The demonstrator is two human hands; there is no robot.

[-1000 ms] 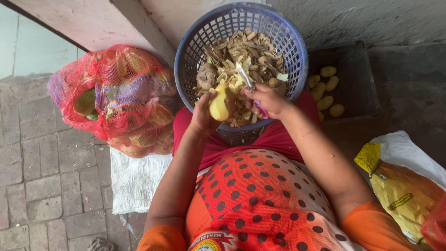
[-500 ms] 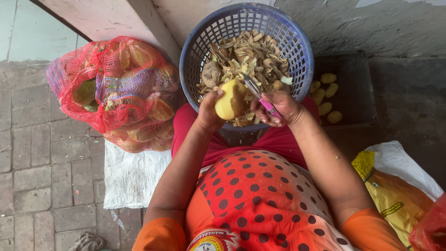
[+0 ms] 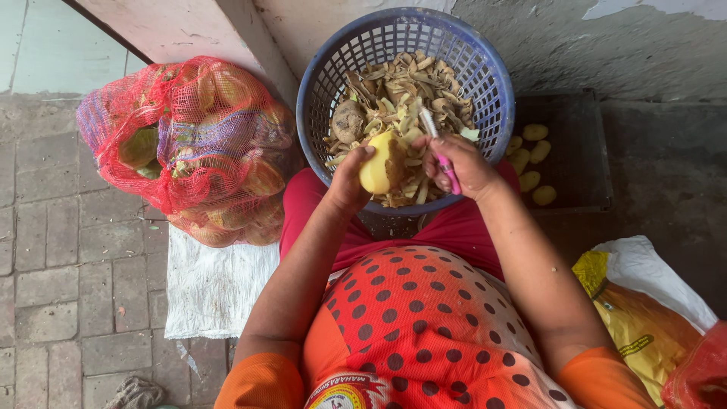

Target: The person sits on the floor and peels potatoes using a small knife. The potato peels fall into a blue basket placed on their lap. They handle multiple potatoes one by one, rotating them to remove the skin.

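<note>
Blue basket (image 3: pixel 326 68) of potato peels (image 3: pixel 401 98)

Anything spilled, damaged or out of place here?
Nothing stands out. The left hand holds a half-peeled potato over the basket of peels; the right hand holds a peeler. No peels lie outside.

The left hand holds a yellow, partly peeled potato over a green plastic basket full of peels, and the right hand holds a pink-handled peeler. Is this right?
Not quite: the head view shows the round plastic basket is blue. The left hand does hold the yellow, partly peeled potato over it, and the right hand holds the pink-handled peeler.
</note>
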